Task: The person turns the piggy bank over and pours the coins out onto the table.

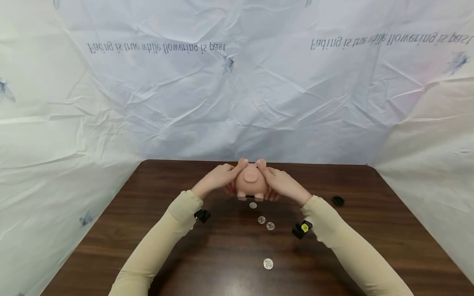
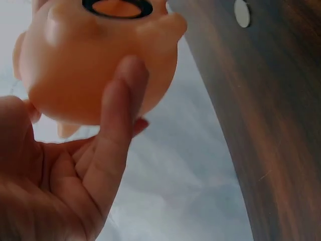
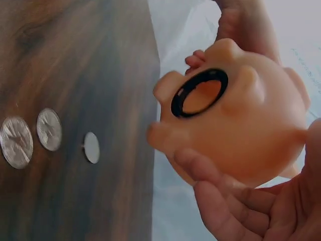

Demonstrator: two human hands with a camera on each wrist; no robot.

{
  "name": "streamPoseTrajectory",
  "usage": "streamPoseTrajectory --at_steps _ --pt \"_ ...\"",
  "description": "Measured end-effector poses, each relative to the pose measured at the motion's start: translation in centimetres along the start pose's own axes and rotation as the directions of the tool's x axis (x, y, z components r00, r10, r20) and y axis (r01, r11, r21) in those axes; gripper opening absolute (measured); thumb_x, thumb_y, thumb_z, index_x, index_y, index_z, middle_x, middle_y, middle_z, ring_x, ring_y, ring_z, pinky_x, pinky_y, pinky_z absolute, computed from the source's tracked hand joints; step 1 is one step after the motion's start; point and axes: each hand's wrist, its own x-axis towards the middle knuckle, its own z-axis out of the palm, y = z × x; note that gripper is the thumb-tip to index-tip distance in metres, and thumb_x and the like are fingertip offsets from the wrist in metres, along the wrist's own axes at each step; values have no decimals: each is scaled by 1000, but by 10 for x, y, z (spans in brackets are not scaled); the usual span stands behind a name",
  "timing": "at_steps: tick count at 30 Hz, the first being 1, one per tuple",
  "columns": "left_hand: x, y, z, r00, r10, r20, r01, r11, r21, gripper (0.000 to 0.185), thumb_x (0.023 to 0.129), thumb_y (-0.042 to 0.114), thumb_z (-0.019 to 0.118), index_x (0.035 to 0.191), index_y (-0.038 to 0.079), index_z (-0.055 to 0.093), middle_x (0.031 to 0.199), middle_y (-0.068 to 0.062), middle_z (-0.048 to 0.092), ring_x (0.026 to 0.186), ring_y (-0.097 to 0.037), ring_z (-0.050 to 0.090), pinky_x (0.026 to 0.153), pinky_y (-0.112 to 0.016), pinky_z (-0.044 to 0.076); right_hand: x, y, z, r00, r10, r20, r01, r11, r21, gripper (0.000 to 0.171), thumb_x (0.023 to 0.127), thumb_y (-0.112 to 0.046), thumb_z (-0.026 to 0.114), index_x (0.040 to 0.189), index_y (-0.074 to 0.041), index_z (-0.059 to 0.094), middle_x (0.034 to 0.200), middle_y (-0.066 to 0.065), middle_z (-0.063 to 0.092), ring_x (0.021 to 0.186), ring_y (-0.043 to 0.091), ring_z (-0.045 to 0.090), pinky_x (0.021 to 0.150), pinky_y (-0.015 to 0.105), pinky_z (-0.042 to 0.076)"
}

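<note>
A pink piggy bank (image 1: 251,181) is held above the dark wooden table (image 1: 185,246) near its far edge. My left hand (image 1: 218,179) grips its left side and my right hand (image 1: 282,183) grips its right side, fingers curled round the body. In the right wrist view the piggy bank (image 3: 235,120) shows its underside with an open black-ringed hole (image 3: 199,93). The left wrist view shows the piggy bank (image 2: 95,60) resting against my fingers (image 2: 115,135). Several silver coins lie on the table below it: one coin (image 1: 253,205) just under the pig, two coins (image 1: 266,222) closer, one coin (image 1: 268,263) nearest me.
A round black plug (image 1: 338,201) lies on the table to the right. White crinkled sheeting (image 1: 237,90) with printed text hangs behind and at both sides of the table. Black wrist cameras (image 1: 301,229) sit on both sleeves.
</note>
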Motion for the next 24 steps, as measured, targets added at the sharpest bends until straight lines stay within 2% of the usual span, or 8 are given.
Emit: streamPoseTrajectory --at_steps 5,8,12,14,16,19,21,24 --pt "2 -9 1 965 202 -166 -191 978 81 69 97 66 51 147 17 52 119 -13 71 106 -28 69 90 -46 56 3 5 0 984 -121 -131 122 993 -1 71 102 -63 44 159 -29 23 113 18 70 85 28 71 79 47 59" --pt "3 -10 0 867 426 -258 -423 904 70 81 96 38 71 161 28 26 153 -6 46 135 -23 51 106 -44 48 3 9 -4 903 -359 -235 367 930 -6 91 99 -29 68 163 -29 2 150 17 46 121 30 60 98 49 51" --pt "3 -12 2 701 662 -264 -671 738 71 103 86 8 81 163 31 16 163 -6 25 144 -29 38 108 -44 46 6 15 -6 694 -663 -280 652 744 -145 106 85 4 78 161 -16 7 166 13 16 146 35 31 109 58 40" --pt "4 -14 4 665 705 -247 -705 702 106 106 85 6 81 163 29 12 162 -9 21 143 -31 38 108 -44 47 8 18 -6 650 -710 -271 679 703 -211 103 85 4 78 160 -12 11 166 12 14 148 35 26 109 58 39" --pt "5 -16 5 714 669 -207 -668 739 86 109 86 10 82 163 28 7 163 -11 22 140 -30 42 106 -44 48 9 21 -5 704 -665 -249 646 745 -166 104 85 -1 81 161 -14 12 165 11 20 145 32 33 108 56 41" --pt "5 -20 4 873 473 -117 -468 881 65 104 90 31 79 164 29 6 156 -12 39 129 -23 54 101 -39 51 8 26 -3 870 -462 -171 456 887 -73 106 87 -23 83 163 -21 10 157 10 37 135 26 48 105 49 46" --pt "5 -23 2 953 301 -23 -300 954 20 94 93 46 72 163 28 12 144 -12 53 117 -23 63 96 -41 53 7 28 -2 947 -304 -107 301 953 -42 99 90 -40 78 163 -21 14 143 10 54 120 24 61 96 44 53" --pt "5 -22 -2 985 106 132 -96 992 -79 74 97 65 53 150 14 45 114 -17 70 97 -34 70 87 -48 58 5 26 -1 989 -145 -33 142 987 -69 78 97 -60 58 158 -18 32 110 10 71 94 28 70 82 44 57"
